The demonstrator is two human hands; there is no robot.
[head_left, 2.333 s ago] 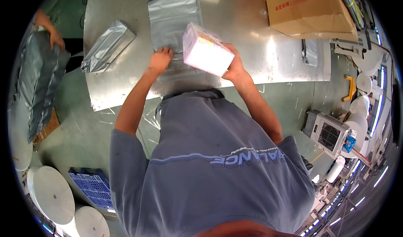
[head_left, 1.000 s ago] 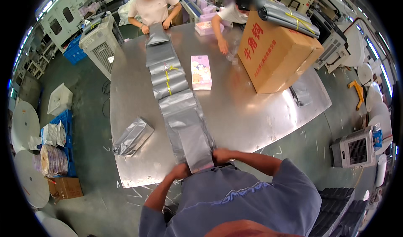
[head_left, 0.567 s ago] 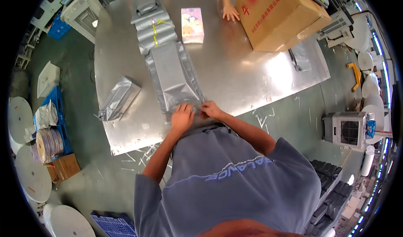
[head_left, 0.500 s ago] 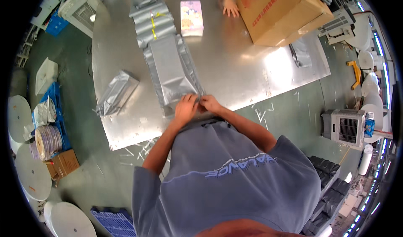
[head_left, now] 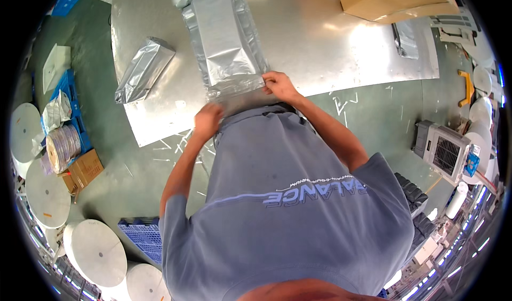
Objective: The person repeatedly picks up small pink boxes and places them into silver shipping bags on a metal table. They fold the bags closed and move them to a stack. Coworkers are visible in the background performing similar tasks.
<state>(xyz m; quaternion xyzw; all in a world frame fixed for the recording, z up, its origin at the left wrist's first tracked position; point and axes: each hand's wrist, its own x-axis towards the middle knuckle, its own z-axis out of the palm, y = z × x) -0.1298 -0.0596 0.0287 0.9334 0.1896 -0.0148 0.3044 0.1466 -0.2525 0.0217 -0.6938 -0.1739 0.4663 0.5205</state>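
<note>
The silver-grey plastic bag [head_left: 221, 39] lies just ahead of the nearer right hand [head_left: 281, 86], which pinches its near-right corner, long axis running away and slightly leftward; the left hand [head_left: 209, 119], just by its near-left corner, is too blurred to tell its grip.

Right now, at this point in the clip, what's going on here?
A person is working at a metal table over a grey plastic bag with a boxy bulge inside. Their right hand is at the bag's near right corner; whether it grips is hard to tell. The blurred left hand is off the bag, by the table's near edge. A second grey bag lies to the left, and a cardboard box stands at the far right.
</note>
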